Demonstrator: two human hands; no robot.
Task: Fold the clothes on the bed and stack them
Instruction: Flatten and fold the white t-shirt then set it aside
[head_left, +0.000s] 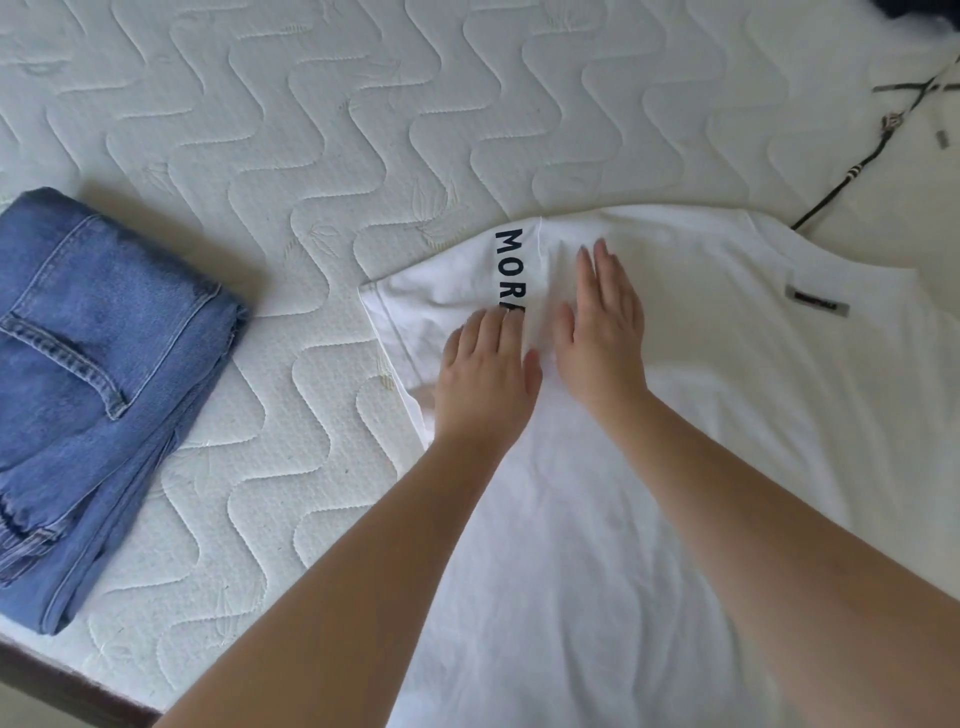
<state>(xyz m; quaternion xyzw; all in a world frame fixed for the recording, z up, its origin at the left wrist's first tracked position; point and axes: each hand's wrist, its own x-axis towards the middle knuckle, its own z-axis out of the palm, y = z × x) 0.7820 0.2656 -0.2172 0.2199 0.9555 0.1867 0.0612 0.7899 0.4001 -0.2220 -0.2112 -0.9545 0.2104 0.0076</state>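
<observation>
Pressing flat with fingers straight, the left hand (485, 371) and right hand (602, 332) hold the folded sleeve on the white T-shirt (649, 467), probably setting the crease; it lies spread on the bed (311, 130), folded jeans (98, 384) well apart at left

Both bare forearms enter from the bottom of the frame and reach up toward the middle, converging so that the two hands lie side by side just left of centre. The left hand (485, 371) lies palm down with its fingers straight and close together, pointing toward the top of the frame, thumb out to the right. The right hand (597, 332) sits slightly higher, also palm down, fingers extended and held together, angled a little to the upper left. The thumbs nearly touch.
</observation>
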